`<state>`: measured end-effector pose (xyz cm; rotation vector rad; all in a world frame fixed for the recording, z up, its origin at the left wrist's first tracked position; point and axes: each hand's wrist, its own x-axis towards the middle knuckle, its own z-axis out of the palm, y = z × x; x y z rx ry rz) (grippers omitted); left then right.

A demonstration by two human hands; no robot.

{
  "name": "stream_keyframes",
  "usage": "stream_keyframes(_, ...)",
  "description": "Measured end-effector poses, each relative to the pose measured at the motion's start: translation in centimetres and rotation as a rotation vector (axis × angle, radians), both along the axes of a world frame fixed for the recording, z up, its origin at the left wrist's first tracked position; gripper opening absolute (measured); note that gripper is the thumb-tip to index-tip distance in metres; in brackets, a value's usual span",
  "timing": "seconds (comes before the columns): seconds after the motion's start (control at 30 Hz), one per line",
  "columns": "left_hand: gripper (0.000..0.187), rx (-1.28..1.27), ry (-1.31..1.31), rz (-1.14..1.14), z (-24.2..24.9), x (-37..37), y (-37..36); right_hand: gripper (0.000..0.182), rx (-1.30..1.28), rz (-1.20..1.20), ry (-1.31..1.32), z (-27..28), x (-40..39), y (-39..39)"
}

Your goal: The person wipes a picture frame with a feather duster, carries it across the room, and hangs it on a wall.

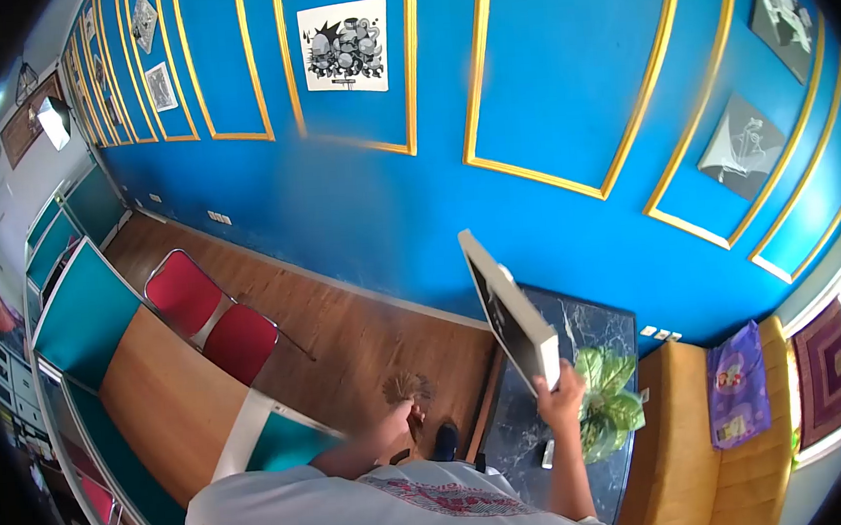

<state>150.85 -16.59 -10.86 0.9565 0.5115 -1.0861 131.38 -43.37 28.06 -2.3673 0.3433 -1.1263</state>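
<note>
On the right, my right hand (562, 396) grips the lower end of a framed picture (511, 305). The frame is tilted up on edge above the dark marble-topped table (590, 314), with its pale side edge towards me. Lower and to the left, my left hand (404, 420) is closed round the handle of a brown feather duster (409, 388), whose head looks slightly blurred above the wooden floor. A green leafy plant (607, 396) stands on the table just right of my right hand. A small white object (548, 454) lies near the table's front.
A blue wall (534, 79) with gold mouldings and hung pictures runs ahead. Red chairs (241, 343) and a wooden desk (176, 397) with teal partitions stand left. Right of the table is a yellow sofa (678, 391) with a purple cloth item (738, 387).
</note>
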Motion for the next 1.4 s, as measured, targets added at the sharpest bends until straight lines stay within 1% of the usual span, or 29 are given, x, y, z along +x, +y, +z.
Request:
stream_keyframes(0.1,0.029,-0.125,-0.01,0.065,5.0,3.3,-4.5,0.04,-0.012,0.101,0.012,-0.9,3.2,-1.4)
stream_keyframes(0.17,0.029,-0.071,-0.041,0.171,7.3,5.7,-7.1,0.052,-0.045,0.184,-0.044,-2.5,5.6,-2.5)
stream_keyframes(0.23,0.042,-0.14,-0.014,0.094,8.3,8.6,-8.6,0.052,-0.037,0.197,-0.094,-3.7,7.8,-2.7)
stream_keyframes(0.3,0.04,-0.16,-0.015,0.16,10.7,10.1,-9.8,0.051,0.009,0.219,-0.061,-4.5,9.8,-2.7)
stream_keyframes(0.37,0.037,-0.018,0.12,0.408,13.3,12.1,-10.5,0.05,0.138,0.253,-0.061,-5.3,12.7,-2.3)
stream_keyframes(0.4,0.027,-0.442,-0.418,0.111,4.0,14.6,-8.6,0.044,0.22,0.284,-0.074,-4.7,14.2,-1.7)
stream_keyframes(0.5,0.017,-0.287,-0.363,0.13,7.5,17.0,-7.1,0.04,0.255,0.354,-0.002,-6.7,18.8,-1.5)
stream_keyframes(0.53,0.017,-0.287,-0.357,0.147,7.2,17.3,-6.7,0.04,0.303,0.374,-0.001,-6.4,20.7,-1.1)
stream_keyframes(0.6,0.022,0.494,-0.954,0.17,5.5,17.6,-6.6,0.041,0.317,0.404,0.069,-6.9,24.2,-0.7)
stream_keyframes(0.63,0.022,0.485,-0.94,0.194,4.6,19.0,-6.0,0.043,0.333,0.42,0.126,-7.2,26.2,-0.6)
stream_keyframes(0.7,0.032,0.123,-0.682,-0.018,2.1,24.4,-3.3,0.043,0.31,0.496,0.206,-8.8,30.4,-0.4)
stream_keyframes(0.73,0.032,0.108,-0.685,0.011,1.2,25.8,-2.9,0.043,0.281,0.554,0.202,-8.0,32.3,0.5)
stream_keyframes(0.8,0.046,-0.067,-0.818,0.117,-1.2,27.8,-2.4,0.043,0.197,0.684,0.164,-5.7,37.1,2.3)
stream_keyframes(0.83,0.046,-0.074,-0.813,0.14,-5.9,28.3,-2.2,0.043,0.147,0.757,0.137,-5.2,39.1,3.1)
stream_keyframes(0.87,0.05,0.084,-1.146,0.067,-6.9,29.9,-2.6,0.041,0.095,0.804,0.253,-5.4,40.7,3.7)
stream_keyframes(0.9,0.054,0.256,-1.476,-0.008,-3.7,33.0,-1.7,0.041,0.152,0.835,0.432,-5.5,42.3,4.3)
stream_keyframes(0.93,0.057,0.074,-1.451,0.163,-4.8,33.5,-1.1,0.045,0.109,0.879,0.424,-6.5,44.2,5.1)
stream_keyframes(0.97,0.057,0.074,-1.453,0.191,-7.7,34.2,0.0,0.052,0.069,0.923,0.416,-7.3,46.1,5.5)
stream_keyframes(1.0,0.056,-0.154,-0.868,0.524,-7.9,35.9,0.7,0.052,0.053,0.937,0.426,-5.4,47.5,5.9)
stream_keyframes(1.03,0.055,-0.363,-0.245,0.793,-5.2,37.9,1.0,0.058,0.102,1.069,0.504,-2.0,48.6,6.9)
stream_keyframes(1.07,0.049,-0.325,-0.16,0.913,-3.1,38.9,1.3,0.066,0.154,1.203,0.578,0.0,49.9,7.7)
stream_keyframes(1.1,0.048,-0.286,-0.082,1.035,0.9,40.2,1.7,0.066,0.145,1.225,0.578,-0.5,51.1,7.6)
stream_keyframes(1.13,0.046,-0.381,-0.065,1.162,5.2,40.6,1.5,0.066,0.044,1.238,0.613,-1.8,52.4,7.5)
stream_keyframes(1.17,0.046,-0.273,0.06,1.184,6.9,41.2,2.3,0.067,-0.054,1.254,0.639,-2.8,53.7,7.7)
stream_keyframes(1.2,0.048,-0.249,-0.066,1.195,2.7,42.2,3.4,0.07,0.064,1.306,0.773,-3.1,55.0,7.9)
stream_keyframes(1.23,0.051,-0.219,-0.195,1.202,-1.6,43.5,4.9,0.07,0.061,1.345,0.754,-4.6,56.3,7.9)
stream_keyframes(1.3,0.056,-0.114,-0.447,1.212,1.0,44.0,6.1,0.067,-0.082,1.406,0.754,-7.7,59.8,8.3)
stream_keyframes(1.33,0.056,-0.097,-0.465,1.23,0.7,45.5,7.6,0.067,-0.081,1.433,0.737,-7.7,62.2,9.0)
stream_keyframes(1.4,0.047,0.314,-0.928,1.101,-1.4,47.9,10.1,0.064,-0.121,1.535,0.875,-7.5,65.6,10.0)
